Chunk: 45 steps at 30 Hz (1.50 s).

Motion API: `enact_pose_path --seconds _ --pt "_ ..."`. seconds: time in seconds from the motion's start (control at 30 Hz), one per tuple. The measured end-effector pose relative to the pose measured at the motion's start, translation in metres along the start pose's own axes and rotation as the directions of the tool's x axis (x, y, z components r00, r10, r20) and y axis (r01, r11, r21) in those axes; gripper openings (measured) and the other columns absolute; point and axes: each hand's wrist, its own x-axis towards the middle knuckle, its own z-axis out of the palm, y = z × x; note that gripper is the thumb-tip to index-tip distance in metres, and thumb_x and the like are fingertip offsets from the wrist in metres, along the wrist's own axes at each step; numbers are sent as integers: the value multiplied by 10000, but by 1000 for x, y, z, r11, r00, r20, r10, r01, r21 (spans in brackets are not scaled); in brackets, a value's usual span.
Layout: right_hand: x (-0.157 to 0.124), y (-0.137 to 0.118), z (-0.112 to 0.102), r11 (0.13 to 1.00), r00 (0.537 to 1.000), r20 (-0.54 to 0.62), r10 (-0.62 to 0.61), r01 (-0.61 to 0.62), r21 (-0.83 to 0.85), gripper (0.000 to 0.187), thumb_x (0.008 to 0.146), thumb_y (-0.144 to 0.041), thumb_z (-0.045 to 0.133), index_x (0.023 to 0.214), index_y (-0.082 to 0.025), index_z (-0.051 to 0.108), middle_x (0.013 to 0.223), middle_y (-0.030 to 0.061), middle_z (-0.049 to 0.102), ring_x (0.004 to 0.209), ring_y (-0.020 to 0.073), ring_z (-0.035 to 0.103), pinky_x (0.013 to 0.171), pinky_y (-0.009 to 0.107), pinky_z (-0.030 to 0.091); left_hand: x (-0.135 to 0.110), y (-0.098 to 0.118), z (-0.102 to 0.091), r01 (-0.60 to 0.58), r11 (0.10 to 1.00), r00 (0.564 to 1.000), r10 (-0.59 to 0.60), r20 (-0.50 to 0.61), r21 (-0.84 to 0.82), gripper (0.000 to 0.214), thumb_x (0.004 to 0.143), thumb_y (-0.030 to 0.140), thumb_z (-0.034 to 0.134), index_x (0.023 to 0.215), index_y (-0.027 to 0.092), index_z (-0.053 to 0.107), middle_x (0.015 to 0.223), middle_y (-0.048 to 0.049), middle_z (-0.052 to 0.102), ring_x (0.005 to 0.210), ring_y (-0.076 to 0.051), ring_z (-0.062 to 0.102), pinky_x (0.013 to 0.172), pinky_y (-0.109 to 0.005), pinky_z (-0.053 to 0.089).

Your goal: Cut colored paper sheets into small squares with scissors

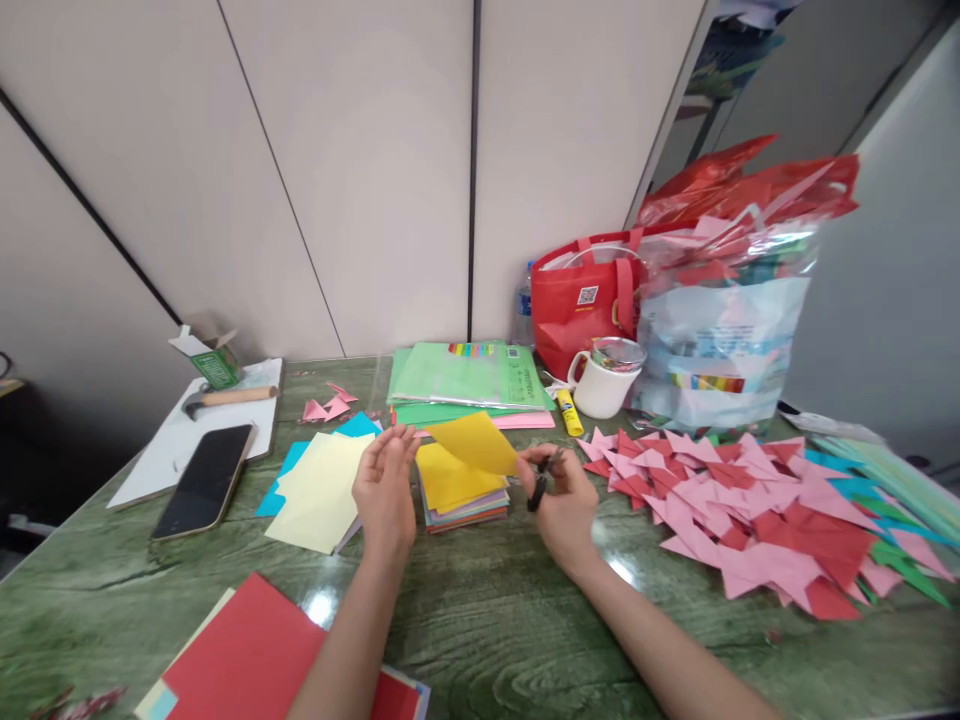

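Observation:
A yellow sheet of paper (476, 442) is raised at a slant, its right corner pinched by my right hand (566, 505). That same hand also grips black-handled scissors (538, 492), mostly hidden by the fingers. My left hand (386, 490) is beside the sheet's left end, fingers bent together; I cannot tell whether they touch it. Below the raised sheet lies a stack of coloured paper (454, 485) with yellow on top. Left of my left hand, pale yellow sheets (319, 495) overlap blue sheets (285, 475).
Pink and red folded paper pieces (750, 510) are heaped at right. A white mug (604, 385), glue stick (569, 412), red bag (574, 310) and stuffed plastic bag (720, 340) stand behind. Green paper packs (469, 375) lie near the wall; a phone (206, 480), hammer (229, 397) and red sheets (244, 650) are leftward.

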Motion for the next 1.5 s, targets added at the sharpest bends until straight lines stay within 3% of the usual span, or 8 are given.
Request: enact_pose_path --seconds 0.07,0.23,0.37,0.47,0.63,0.77,1.17,1.5 --pt "4 -1 0 992 993 -75 85 -77 102 154 688 -229 626 800 -178 534 714 3 580 648 137 554 623 268 444 -1 -5 -1 -21 989 999 17 29 146 277 635 208 660 890 139 576 953 -77 622 938 -181 575 859 -343 429" --pt "9 4 1 905 950 -78 303 -261 337 229 649 -247 672 807 -177 522 677 -19 578 612 110 538 593 231 413 -8 -15 -2 110 929 965 -185 187 353 384 552 212 711 902 141 571 779 -29 628 716 -130 593 633 -255 479" --pt "9 7 2 847 919 -68 387 -325 421 267 619 -248 695 811 -178 523 667 -30 568 598 96 511 574 209 385 -12 -14 -1 65 907 962 -168 215 417 296 542 200 712 792 132 568 605 21 594 515 -80 542 535 -215 447" --pt "10 4 2 808 915 -36 402 -336 484 248 615 -248 694 792 -181 534 649 -52 525 552 70 457 525 179 350 -12 -13 -1 41 908 972 -133 194 416 266 528 193 716 734 131 560 579 20 598 498 -85 544 522 -217 446" --pt "9 -7 0 686 869 236 434 -489 538 179 675 -341 618 699 -183 538 599 -46 502 515 85 448 469 186 341 -13 -10 1 87 902 976 -162 146 422 258 505 200 723 702 127 574 584 6 613 512 -101 560 516 -228 466" --pt "6 -10 2 660 822 353 446 -569 491 241 588 -332 691 750 -200 571 583 -46 561 489 106 498 447 197 368 -18 -9 4 126 875 952 -239 190 467 232 515 208 717 691 119 594 618 -17 630 577 -123 590 563 -248 492" --pt "-3 -7 5 628 761 557 332 -619 471 289 638 -276 690 897 -232 570 764 -16 658 628 147 616 582 247 481 -24 -4 8 111 844 917 -290 273 525 147 546 201 669 652 122 605 585 -17 626 477 -104 543 449 -210 432" --pt "-4 -7 6 650 752 564 342 -623 435 317 640 -301 689 916 -217 556 817 20 671 706 183 631 660 309 490 -22 -7 3 18 831 916 -236 323 556 99 567 219 625 621 142 594 626 -15 602 555 -116 532 523 -224 422"
